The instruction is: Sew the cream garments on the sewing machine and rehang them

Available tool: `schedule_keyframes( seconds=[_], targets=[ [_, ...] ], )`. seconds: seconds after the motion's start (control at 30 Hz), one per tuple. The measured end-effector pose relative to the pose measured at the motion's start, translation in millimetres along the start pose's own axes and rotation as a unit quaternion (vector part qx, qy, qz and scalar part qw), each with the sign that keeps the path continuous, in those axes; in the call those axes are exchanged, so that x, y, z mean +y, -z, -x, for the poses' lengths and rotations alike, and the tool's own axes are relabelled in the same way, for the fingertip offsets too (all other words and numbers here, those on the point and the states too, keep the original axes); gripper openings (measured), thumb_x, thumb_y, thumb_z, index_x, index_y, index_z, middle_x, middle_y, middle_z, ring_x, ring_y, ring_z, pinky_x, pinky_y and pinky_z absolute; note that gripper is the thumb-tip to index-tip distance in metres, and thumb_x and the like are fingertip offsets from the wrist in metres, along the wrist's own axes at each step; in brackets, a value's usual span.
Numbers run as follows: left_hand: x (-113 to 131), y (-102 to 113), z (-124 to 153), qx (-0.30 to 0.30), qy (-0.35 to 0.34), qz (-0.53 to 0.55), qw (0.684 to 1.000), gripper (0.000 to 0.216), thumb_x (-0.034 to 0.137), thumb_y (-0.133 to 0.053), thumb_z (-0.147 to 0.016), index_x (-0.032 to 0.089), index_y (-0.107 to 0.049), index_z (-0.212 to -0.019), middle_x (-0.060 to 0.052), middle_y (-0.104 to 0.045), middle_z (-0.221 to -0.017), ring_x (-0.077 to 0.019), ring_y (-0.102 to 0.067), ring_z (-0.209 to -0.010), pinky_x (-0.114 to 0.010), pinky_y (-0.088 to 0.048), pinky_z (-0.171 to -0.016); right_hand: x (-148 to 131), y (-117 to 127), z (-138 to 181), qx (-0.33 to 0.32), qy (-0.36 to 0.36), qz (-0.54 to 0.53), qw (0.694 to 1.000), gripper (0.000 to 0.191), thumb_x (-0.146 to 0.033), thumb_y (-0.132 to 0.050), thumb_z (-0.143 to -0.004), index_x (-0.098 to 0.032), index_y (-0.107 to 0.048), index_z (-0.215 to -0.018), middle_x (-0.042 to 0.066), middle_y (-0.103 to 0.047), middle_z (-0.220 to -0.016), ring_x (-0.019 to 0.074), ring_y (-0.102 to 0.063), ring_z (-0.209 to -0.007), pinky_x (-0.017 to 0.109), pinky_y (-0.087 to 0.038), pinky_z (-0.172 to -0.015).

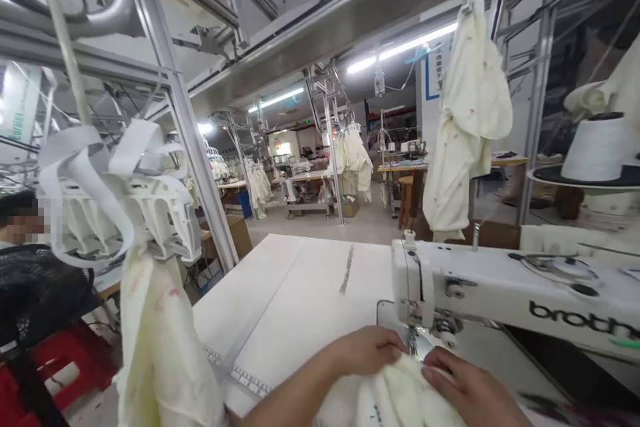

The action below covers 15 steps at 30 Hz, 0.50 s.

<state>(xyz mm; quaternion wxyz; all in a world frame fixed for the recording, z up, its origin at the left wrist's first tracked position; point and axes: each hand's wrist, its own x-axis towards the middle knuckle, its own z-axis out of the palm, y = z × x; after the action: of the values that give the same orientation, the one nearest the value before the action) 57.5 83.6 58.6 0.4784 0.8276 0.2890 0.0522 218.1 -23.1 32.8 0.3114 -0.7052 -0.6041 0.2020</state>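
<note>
My left hand (367, 349) rests on a bunch of cream fabric (400, 390) at the bottom of the head view, fingers curled over the cloth just left of the needle. My right hand (467, 387) presses on the same fabric from the right, fingers closed against it. Both hands sit right under the head of a white sewing machine (500, 287), whose needle area (413, 340) lies between them. The fabric's lower part runs out of view.
A white sewing table (295, 300) stretches ahead with a ruler strip along its left edge. A hanging cream garment (160, 347) on a white clip hanger is close on my left; another garment (467, 120) hangs ahead right. A thread cone (597, 147) stands at right. A person sits far left.
</note>
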Motion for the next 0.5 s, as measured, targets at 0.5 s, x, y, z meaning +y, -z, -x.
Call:
schedule_keyframes(
  seconds=[0.5],
  targets=[
    [9.4, 37.4, 211.3, 0.278, -0.026, 0.463, 0.841, 0.040, 0.050, -0.068, -0.069, 0.013, -0.065, -0.084, -0.005, -0.062, -0.066, -0.0113, -0.056, -0.056, -0.021, -0.043, -0.055, -176.1, -24.4, 30.4, -0.005, 0.216, -0.167, 0.962, 0.023, -0.044, -0.040, -0.089, -0.030, -0.058, -0.089, -0.001, -0.061, -0.081, 0.0156, -0.058, -0.065, 0.024, -0.047, -0.059]
  ],
)
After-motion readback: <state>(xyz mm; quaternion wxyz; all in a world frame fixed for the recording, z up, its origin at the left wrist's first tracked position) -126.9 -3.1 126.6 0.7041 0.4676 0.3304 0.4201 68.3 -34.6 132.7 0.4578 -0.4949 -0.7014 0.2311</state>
